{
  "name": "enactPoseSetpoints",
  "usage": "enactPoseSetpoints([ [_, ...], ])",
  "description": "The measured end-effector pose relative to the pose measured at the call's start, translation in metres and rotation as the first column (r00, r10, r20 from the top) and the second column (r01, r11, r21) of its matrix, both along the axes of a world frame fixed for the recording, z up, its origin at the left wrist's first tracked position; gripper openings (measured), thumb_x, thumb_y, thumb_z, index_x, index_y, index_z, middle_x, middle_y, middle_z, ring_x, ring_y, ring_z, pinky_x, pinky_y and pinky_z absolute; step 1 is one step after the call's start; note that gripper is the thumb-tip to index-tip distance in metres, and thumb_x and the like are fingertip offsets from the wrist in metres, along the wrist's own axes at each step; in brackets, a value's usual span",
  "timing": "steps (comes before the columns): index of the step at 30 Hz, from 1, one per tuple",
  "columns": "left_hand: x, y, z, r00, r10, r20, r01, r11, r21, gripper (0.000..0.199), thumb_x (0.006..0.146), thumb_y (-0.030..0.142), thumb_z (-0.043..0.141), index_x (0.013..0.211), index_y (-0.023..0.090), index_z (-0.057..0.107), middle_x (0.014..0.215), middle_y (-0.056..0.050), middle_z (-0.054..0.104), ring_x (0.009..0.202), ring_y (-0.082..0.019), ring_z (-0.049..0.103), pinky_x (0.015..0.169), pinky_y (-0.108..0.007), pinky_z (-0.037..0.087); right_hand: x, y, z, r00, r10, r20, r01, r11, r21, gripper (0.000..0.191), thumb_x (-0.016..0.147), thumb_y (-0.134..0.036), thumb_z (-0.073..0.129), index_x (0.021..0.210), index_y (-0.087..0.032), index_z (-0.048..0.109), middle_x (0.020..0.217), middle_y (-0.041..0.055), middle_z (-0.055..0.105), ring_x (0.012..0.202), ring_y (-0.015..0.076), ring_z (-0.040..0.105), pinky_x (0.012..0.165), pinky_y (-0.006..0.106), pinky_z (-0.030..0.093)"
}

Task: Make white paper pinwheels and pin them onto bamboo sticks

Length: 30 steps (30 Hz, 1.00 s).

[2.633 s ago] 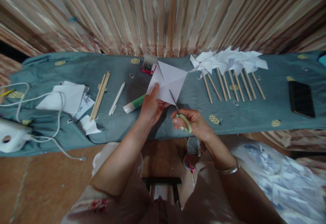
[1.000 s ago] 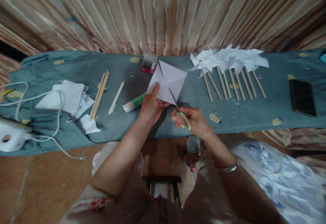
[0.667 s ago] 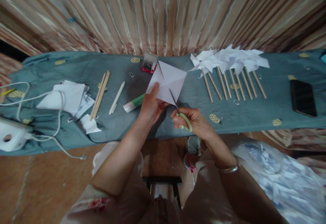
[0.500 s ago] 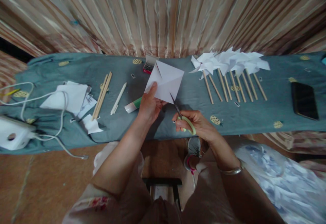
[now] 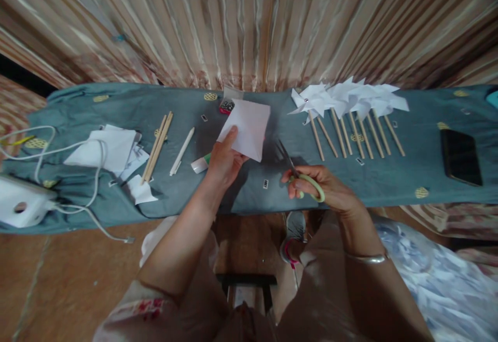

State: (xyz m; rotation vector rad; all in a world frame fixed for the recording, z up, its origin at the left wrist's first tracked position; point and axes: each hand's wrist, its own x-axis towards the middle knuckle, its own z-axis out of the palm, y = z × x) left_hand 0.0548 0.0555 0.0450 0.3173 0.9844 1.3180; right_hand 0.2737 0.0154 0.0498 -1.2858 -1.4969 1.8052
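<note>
A white square of paper point(image 5: 249, 126) is pinched in my left hand point(image 5: 226, 161), thumb on top and fingers beneath, over the middle of the cloth. To its right, apart from the paper, my right hand point(image 5: 321, 183) is closed on scissors point(image 5: 288, 156) with pale green handles; their blades point up and left. Behind the paper sits a small red box point(image 5: 226, 106) of metal pins. A glue tube point(image 5: 200, 164), white and green, lies partly hidden by my left hand.
White paper pinwheels point(image 5: 350, 98) on sticks lie at right, beside a black phone point(image 5: 461, 156). Left are a pen point(image 5: 182, 151), wooden sticks point(image 5: 156, 147), stacked paper point(image 5: 109, 147) and a white device point(image 5: 23, 203) with cables. The green cloth's front edge point(image 5: 257, 211) is nearest me.
My right hand has moved right with the scissors, away from the paper. The paper in my left hand has turned and shifted slightly left, and its slit no longer shows.
</note>
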Motion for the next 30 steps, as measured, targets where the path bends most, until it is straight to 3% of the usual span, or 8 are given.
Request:
enactPoseSetpoints([
  [5, 0.002, -0.001, -0.007, 1.0, 0.005, -0.002, -0.005, 0.998, 0.058, 0.015, 0.085, 0.027, 0.072, 0.096, 0.018, 0.069, 0.094, -0.007, 0.077, 0.093, -0.023, 0.074, 0.078, -0.032, 0.059, 0.003, 0.003, 0.004, 0.986, -0.159, -0.04, 0.162, 0.984, 0.074, 0.051, 0.065, -0.068, 0.081, 0.08, -0.02, 0.072, 0.063, 0.0014, 0.069, 0.056, 0.0121, 0.054, 0.056, 0.026, 0.046],
  [9, 0.005, -0.004, -0.009, 0.997, -0.061, -0.037, 0.064, 0.994, 0.089, 0.022, 0.08, 0.028, 0.077, 0.096, 0.016, 0.069, 0.098, -0.009, 0.076, 0.1, -0.026, 0.073, 0.087, -0.037, 0.057, 0.001, 0.006, 0.001, 0.927, -0.367, -0.078, 0.375, 0.912, 0.168, 0.052, 0.064, -0.069, 0.081, 0.08, -0.021, 0.072, 0.065, 0.0021, 0.071, 0.056, 0.0133, 0.057, 0.057, 0.028, 0.047],
  [13, 0.01, -0.007, -0.011, 0.99, -0.124, -0.07, 0.13, 0.987, 0.094, 0.02, 0.079, 0.028, 0.077, 0.094, 0.016, 0.069, 0.094, -0.009, 0.076, 0.095, -0.025, 0.073, 0.089, -0.037, 0.056, 0.001, 0.012, -0.005, 0.869, -0.475, -0.136, 0.494, 0.846, 0.203, 0.049, 0.064, -0.066, 0.082, 0.08, -0.022, 0.07, 0.067, 0.0014, 0.071, 0.057, 0.0129, 0.058, 0.058, 0.028, 0.048],
  [17, 0.014, -0.01, -0.02, 0.969, -0.213, -0.121, 0.229, 0.963, 0.139, 0.021, 0.076, 0.032, 0.077, 0.089, 0.016, 0.071, 0.083, -0.006, 0.075, 0.086, -0.024, 0.072, 0.079, -0.034, 0.056, 0.0, 0.017, -0.008, 0.841, -0.515, -0.164, 0.541, 0.802, 0.255, 0.044, 0.064, -0.061, 0.085, 0.08, -0.023, 0.07, 0.069, -0.0014, 0.068, 0.062, 0.0122, 0.058, 0.059, 0.027, 0.046],
  [21, 0.017, -0.013, -0.028, 0.944, -0.266, -0.197, 0.293, 0.948, 0.123, 0.025, 0.073, 0.036, 0.081, 0.083, 0.015, 0.071, 0.071, -0.005, 0.07, 0.077, -0.024, 0.07, 0.074, -0.034, 0.055, -0.002, 0.02, -0.008, 0.826, -0.549, -0.129, 0.561, 0.773, 0.297, 0.042, 0.061, -0.056, 0.087, 0.082, -0.024, 0.069, 0.059, -0.0068, 0.051, 0.055, 0.0092, 0.044, 0.051, 0.025, 0.035],
  [26, 0.018, -0.017, -0.035, 0.903, -0.316, -0.291, 0.36, 0.926, 0.113, 0.022, 0.073, 0.035, 0.082, 0.076, 0.015, 0.072, 0.074, -0.007, 0.071, 0.076, -0.024, 0.069, 0.073, -0.032, 0.052, -0.004, 0.022, -0.007, 0.84, -0.535, -0.095, 0.539, 0.801, 0.26, 0.04, 0.059, -0.049, 0.089, 0.08, -0.024, 0.066, 0.06, -0.0075, 0.052, 0.054, 0.0084, 0.042, 0.05, 0.024, 0.033],
  [30, 0.019, -0.018, -0.035, 0.905, -0.334, -0.263, 0.371, 0.922, 0.106, 0.025, 0.071, 0.035, 0.083, 0.077, 0.014, 0.072, 0.075, -0.008, 0.073, 0.073, -0.022, 0.068, 0.07, -0.031, 0.051, -0.006, 0.023, -0.008, 0.854, -0.508, -0.112, 0.52, 0.827, 0.212, 0.037, 0.056, -0.044, 0.089, 0.076, -0.023, 0.065, 0.058, -0.008, 0.055, 0.052, 0.0088, 0.045, 0.049, 0.024, 0.035],
])
